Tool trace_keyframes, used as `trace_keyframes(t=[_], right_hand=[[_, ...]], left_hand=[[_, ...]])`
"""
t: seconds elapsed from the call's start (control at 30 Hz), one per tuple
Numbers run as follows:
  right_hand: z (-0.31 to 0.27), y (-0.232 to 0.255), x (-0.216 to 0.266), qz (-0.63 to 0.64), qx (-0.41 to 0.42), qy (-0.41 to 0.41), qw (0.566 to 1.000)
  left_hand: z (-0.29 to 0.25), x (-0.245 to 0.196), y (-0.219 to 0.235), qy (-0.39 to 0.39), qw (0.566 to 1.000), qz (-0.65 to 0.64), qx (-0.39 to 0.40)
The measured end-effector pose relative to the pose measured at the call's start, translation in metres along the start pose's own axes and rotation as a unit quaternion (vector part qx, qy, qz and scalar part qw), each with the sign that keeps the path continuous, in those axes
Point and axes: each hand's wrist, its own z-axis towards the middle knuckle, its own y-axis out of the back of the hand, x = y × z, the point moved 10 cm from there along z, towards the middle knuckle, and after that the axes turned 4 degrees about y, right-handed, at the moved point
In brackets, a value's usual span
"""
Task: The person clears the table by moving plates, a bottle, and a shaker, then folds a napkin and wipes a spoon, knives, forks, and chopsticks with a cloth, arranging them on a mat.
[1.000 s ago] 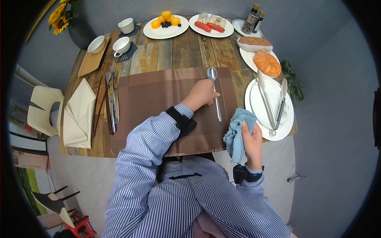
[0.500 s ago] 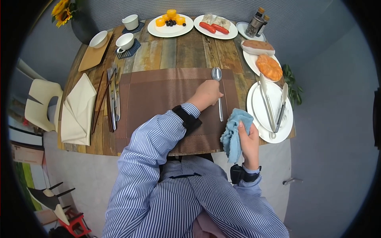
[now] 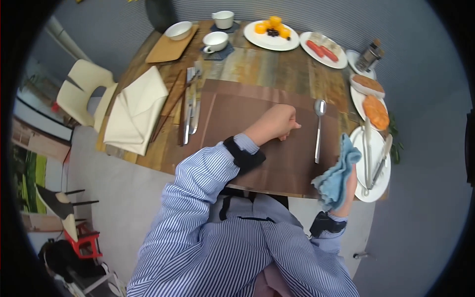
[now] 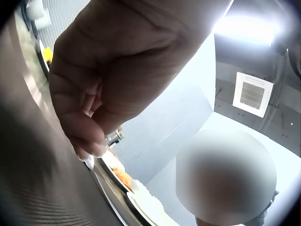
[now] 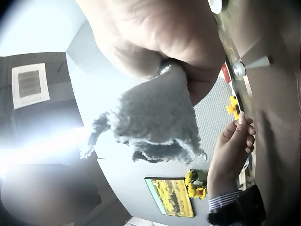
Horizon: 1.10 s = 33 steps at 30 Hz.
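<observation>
My left hand [image 3: 277, 121] hovers over the brown placemat [image 3: 297, 171] with its fingers loosely curled and nothing in them. To its right, apart from it in the head view, a metal spoon [image 3: 318, 131] lies near the placemat's right side, bowl toward the far edge. In the left wrist view the fingertips [image 4: 96, 149] overlap the spoon's bowl. At the front right corner of the placemat my right hand [image 3: 350, 185] grips a crumpled blue cloth [image 3: 338, 175]. Its fingers are largely hidden behind the cloth, which hangs down in the right wrist view.
Left of the placemat lie a knife and fork [image 3: 193, 111], chopsticks [image 3: 167, 106] and a folded cream napkin [image 3: 138, 111]. White plates [image 3: 369, 194] with tongs [image 3: 367, 153] stand at the right. Cups [image 3: 215, 41] and food plates [image 3: 269, 46] line the far side.
My left hand has let go of the spoon and moved left of it, leaving it on the placemat. My right hand keeps the cloth and has turned. The head view has swung left.
</observation>
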Motion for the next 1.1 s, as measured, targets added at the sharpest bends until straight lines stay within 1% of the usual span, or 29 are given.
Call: trace_keyframes(t=[0.03,0.1,0.13,0.17,0.2,0.23,0.27,0.3,0.37,0.4,0.43,0.5,0.53,0.6,0.7,0.77,0.83,0.87,0.93,1.1], right_hand=[[-0.001,-0.014,-0.002,0.004,0.008,-0.005,1.0],[-0.001,-0.052,0.002,0.13,0.092,0.027,0.987],[0.0,-0.081,-0.002,0.295,0.224,-0.013,0.929],[0.003,-0.083,-0.006,0.299,0.227,-0.015,0.927],[0.001,-0.094,-0.015,0.343,0.238,-0.072,0.906],[-0.002,-0.104,-0.023,0.384,0.248,-0.129,0.88],[-0.003,-0.115,-0.028,0.423,0.274,-0.162,0.848],[0.0,-0.116,-0.034,0.426,0.275,-0.163,0.846],[0.016,-0.098,-0.058,0.3,0.21,-0.135,0.921],[0.023,-0.091,-0.065,0.207,0.179,-0.115,0.955],[0.023,-0.093,-0.068,0.209,0.179,-0.114,0.955],[0.021,-0.104,-0.07,0.264,0.176,-0.118,0.941],[0.022,-0.106,-0.069,0.264,0.175,-0.117,0.941],[0.02,-0.111,-0.073,0.26,0.184,-0.146,0.937],[0.019,-0.113,-0.074,0.269,0.188,-0.15,0.933],[0.018,-0.111,-0.076,0.265,0.173,-0.155,0.936],[0.019,-0.108,-0.079,0.262,0.158,-0.16,0.939],[0.02,-0.106,-0.081,0.26,0.159,-0.16,0.939],[0.019,-0.105,-0.081,0.258,0.16,-0.16,0.939],[0.017,-0.109,-0.079,0.253,0.186,-0.16,0.936]], left_hand=[[-0.013,0.005,0.015,0.005,1.0,0.004,-0.008],[-0.04,0.016,0.059,0.014,0.996,-0.006,-0.087],[-0.054,0.026,0.079,0.032,0.992,0.003,-0.125],[-0.069,0.036,0.1,0.05,0.986,0.011,-0.161],[-0.085,0.04,0.12,0.059,0.98,0.018,-0.191],[-0.098,0.055,0.139,0.067,0.968,0.018,-0.24],[-0.113,0.059,0.158,0.049,0.951,0.104,-0.286],[-0.127,0.061,0.174,0.03,0.925,0.189,-0.329],[-0.153,0.071,0.196,0.03,0.869,0.282,-0.405],[-0.161,0.082,0.204,0.072,0.861,0.283,-0.416],[-0.166,0.086,0.205,0.072,0.861,0.285,-0.415],[-0.17,0.099,0.203,0.113,0.847,0.339,-0.394],[-0.171,0.1,0.201,0.116,0.842,0.353,-0.392],[-0.172,0.1,0.2,0.115,0.842,0.355,-0.389],[-0.17,0.103,0.201,0.118,0.842,0.359,-0.384],[-0.168,0.102,0.201,0.12,0.842,0.362,-0.381],[-0.164,0.103,0.2,0.18,0.852,0.358,-0.336],[-0.163,0.103,0.201,0.179,0.853,0.358,-0.335],[-0.16,0.112,0.201,0.199,0.859,0.356,-0.309],[-0.169,0.104,0.199,0.158,0.879,0.307,-0.327]])
